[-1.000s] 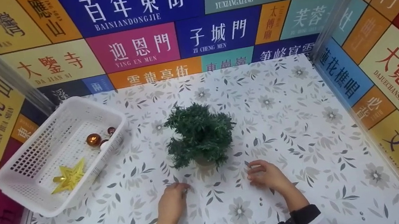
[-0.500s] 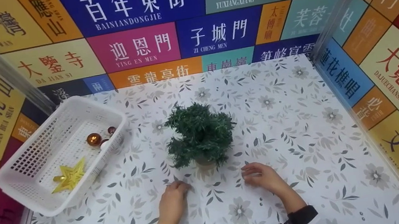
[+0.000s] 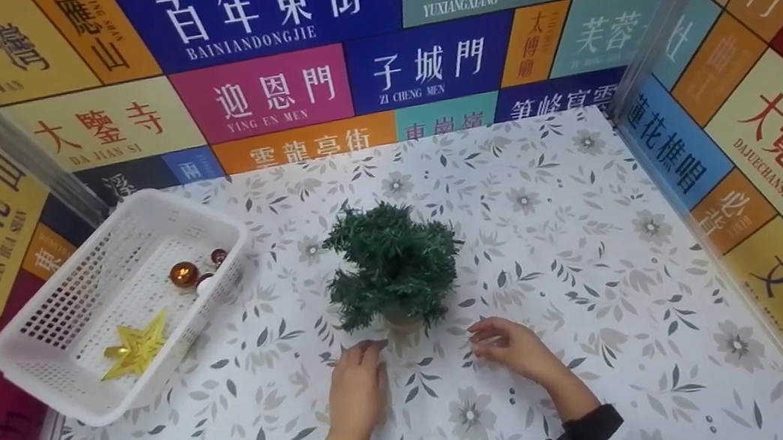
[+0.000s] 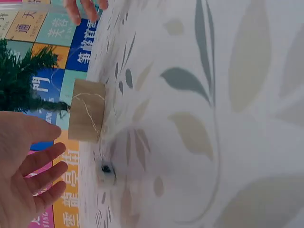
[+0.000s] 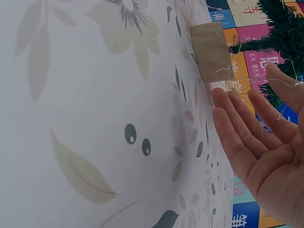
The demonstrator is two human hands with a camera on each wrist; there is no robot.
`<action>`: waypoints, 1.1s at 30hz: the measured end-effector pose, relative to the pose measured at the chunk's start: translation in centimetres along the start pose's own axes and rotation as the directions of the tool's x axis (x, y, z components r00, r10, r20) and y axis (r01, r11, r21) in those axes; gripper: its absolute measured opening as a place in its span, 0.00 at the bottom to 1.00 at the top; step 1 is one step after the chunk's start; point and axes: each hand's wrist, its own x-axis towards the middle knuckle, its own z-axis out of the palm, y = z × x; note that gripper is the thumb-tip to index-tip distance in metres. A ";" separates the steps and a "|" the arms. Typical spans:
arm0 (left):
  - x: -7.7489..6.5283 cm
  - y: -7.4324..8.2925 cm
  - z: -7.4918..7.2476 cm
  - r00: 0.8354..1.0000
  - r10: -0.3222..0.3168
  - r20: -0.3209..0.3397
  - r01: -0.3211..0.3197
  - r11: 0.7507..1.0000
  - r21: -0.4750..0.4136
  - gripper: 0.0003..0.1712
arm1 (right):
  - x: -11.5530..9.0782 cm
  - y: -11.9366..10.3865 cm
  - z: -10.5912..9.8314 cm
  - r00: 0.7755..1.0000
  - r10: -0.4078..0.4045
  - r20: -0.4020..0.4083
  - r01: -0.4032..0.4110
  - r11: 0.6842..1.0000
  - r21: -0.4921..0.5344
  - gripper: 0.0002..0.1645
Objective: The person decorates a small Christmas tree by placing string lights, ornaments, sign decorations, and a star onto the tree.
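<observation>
A small artificial Christmas tree (image 3: 394, 265) stands upright mid-table on a wooden block base (image 4: 87, 111). Thin pale wire hangs about its trunk and base. In the head view my left hand (image 3: 359, 391) lies just in front of the base, a little to its left, fingers loosely bent and holding nothing. To the front right is my right hand (image 3: 518, 351), thumb and fingers apart. The right wrist view has that hand's relaxed fingers (image 5: 232, 118) close to the base, with the wire passing in front of them. A small whitish box (image 4: 106, 172) sits beside the base.
At the left stands a white perforated plastic basket (image 3: 20, 329). Inside it lie a gold star (image 3: 138, 347), a shiny copper-coloured ball (image 3: 184, 274) and smaller balls (image 3: 218, 257). Sign-patterned panels (image 3: 276, 91) wall the flower-print tabletop (image 3: 551, 229) on three sides.
My left hand has moved rightward and slightly forward, nearer the tree's base. My right hand has shifted a little to the left. Tree and basket have stayed put.
</observation>
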 end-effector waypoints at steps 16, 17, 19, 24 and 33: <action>0.6 6.2 1.8 0.958 0.249 0.141 -0.232 0.965 -0.127 0.50 | 0.4 -0.5 2.3 1.000 -0.029 0.007 0.028 0.994 0.109 0.21; 0.6 6.3 1.8 0.959 0.243 0.146 -0.225 0.966 -0.128 0.51 | 0.3 -0.6 2.4 1.000 -0.030 0.007 0.029 0.993 0.113 0.21; 0.6 6.3 1.9 0.959 0.230 0.166 -0.210 0.969 -0.129 0.51 | 0.3 -0.8 2.6 0.999 -0.034 0.009 0.032 0.993 0.114 0.21; 0.6 6.1 2.0 0.957 0.167 0.239 -0.137 0.981 -0.137 0.41 | 0.2 -1.2 3.0 1.000 -0.015 0.008 0.014 0.994 0.107 0.23; 0.6 5.9 2.4 0.966 0.030 0.257 0.005 0.991 -0.136 0.18 | 0.0 -1.7 3.6 1.000 -0.020 0.011 0.019 0.996 0.088 0.19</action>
